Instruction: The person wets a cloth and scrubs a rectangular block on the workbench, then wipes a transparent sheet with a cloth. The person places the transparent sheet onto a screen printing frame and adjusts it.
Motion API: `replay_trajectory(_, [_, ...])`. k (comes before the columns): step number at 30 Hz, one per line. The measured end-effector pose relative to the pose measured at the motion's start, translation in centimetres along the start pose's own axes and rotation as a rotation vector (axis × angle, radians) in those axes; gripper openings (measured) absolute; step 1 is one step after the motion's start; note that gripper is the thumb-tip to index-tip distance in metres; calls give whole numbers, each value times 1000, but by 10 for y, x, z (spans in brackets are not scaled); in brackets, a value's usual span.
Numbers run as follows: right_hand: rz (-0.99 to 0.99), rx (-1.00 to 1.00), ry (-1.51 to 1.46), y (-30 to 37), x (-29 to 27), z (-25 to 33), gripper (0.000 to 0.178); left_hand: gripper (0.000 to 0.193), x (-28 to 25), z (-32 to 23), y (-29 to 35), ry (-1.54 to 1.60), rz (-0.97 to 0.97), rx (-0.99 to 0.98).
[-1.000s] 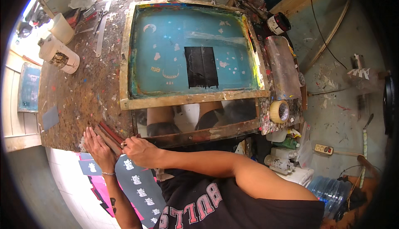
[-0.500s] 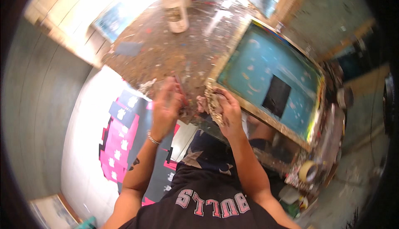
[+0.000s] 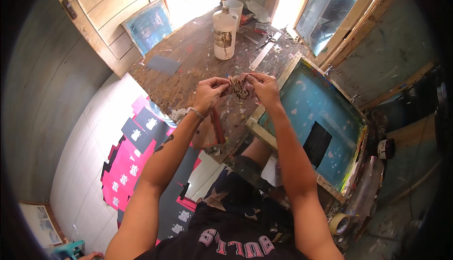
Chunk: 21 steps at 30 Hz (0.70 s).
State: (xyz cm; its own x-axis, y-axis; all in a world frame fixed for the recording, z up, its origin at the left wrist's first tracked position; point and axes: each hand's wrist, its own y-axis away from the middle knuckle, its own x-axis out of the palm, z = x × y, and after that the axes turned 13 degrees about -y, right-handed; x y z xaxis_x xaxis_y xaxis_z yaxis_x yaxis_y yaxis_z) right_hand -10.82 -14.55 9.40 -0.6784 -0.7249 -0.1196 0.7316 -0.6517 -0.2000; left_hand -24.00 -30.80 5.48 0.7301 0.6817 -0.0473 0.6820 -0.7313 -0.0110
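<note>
A: Where's the cloth (image 3: 239, 93)?
B: Held up over the work table (image 3: 188, 71), just off the left edge of the blue-meshed frame (image 3: 259, 131). Crumpled, pinkish-brown, dark blotches.
A: Grip?
B: Closed, two-sided. Left hand (image 3: 210, 92) pinches one side, right hand (image 3: 265, 89) the other; the middle hangs bunched between them.
A: How would it handle, you reckon?
B: Light, limp, soft, I'd judge; nothing there to snap. Blotches may be slick. Can't tell wet from dry.
A: Best hold?
B: Upper edge, one pinch per side, I'd say, clear of the darkest patches.
A: Around it?
B: Red strip (image 3: 218, 128) by the table's near edge, grey sheet (image 3: 163, 65) toward its left corner, pale bottle (image 3: 224, 36) standing toward the far edge
</note>
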Motion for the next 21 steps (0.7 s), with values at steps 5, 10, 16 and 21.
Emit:
replay_trajectory(5, [45, 144, -17, -39, -34, 1, 22, 24, 6, 26, -25, -551, 52, 103])
replay_trajectory(10, [102, 88, -358, -61, -55, 29, 21, 47, 24, -18, -16, -1204, -487, 803])
replay_trajectory(16, [104, 148, -609, -67, -20, 58, 27, 48, 43, -72, -25, -28, 165, 206])
replay_trajectory(21, [12, 91, -559, -73, -18, 58, 23, 17, 26, -59, -34, -213, 51, 58])
